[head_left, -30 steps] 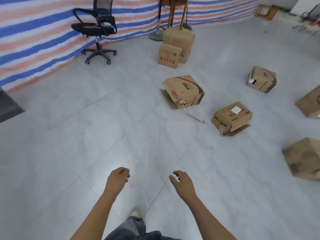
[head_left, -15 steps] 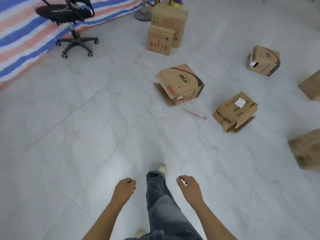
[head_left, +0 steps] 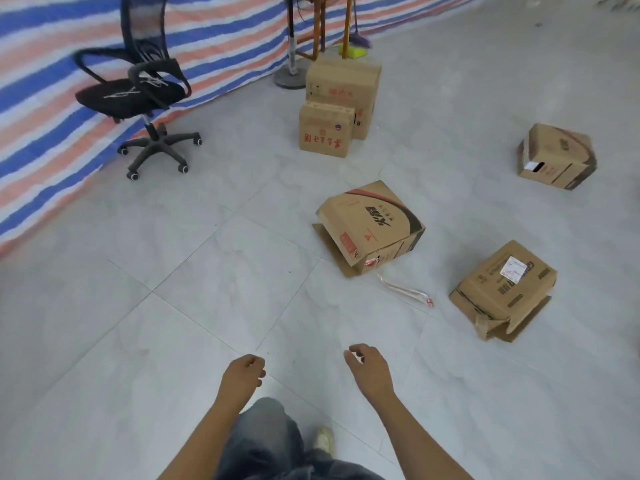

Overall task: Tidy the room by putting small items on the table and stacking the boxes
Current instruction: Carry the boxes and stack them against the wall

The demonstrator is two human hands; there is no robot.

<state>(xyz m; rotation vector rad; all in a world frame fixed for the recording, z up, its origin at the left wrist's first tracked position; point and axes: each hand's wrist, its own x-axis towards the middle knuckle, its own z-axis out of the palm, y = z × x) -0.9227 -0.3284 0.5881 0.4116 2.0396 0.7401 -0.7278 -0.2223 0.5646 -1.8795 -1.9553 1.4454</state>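
Note:
Several cardboard boxes lie on the pale tiled floor. A tipped box with a red and black print (head_left: 370,226) lies ahead, its flap splayed out, and a strip of tape (head_left: 405,291) trails from it. A crushed box with a white label (head_left: 502,289) lies to its right. Another box (head_left: 556,155) sits at the far right. A small box (head_left: 327,129) leans against a taller box (head_left: 344,88) near the wall. My left hand (head_left: 242,375) and my right hand (head_left: 370,368) hang low in front of me, fingers loosely curled, holding nothing.
A black office chair (head_left: 138,98) stands at the left by a striped tarpaulin wall (head_left: 52,109). A fan stand base (head_left: 292,77), wooden legs and a broom (head_left: 353,46) are behind the stacked boxes. My trouser leg and shoe (head_left: 323,441) show at the bottom.
I have stepped forward and the view has tilted up, so the boxes sit closer and the chair shows fully. Both hands stay low and hold nothing.

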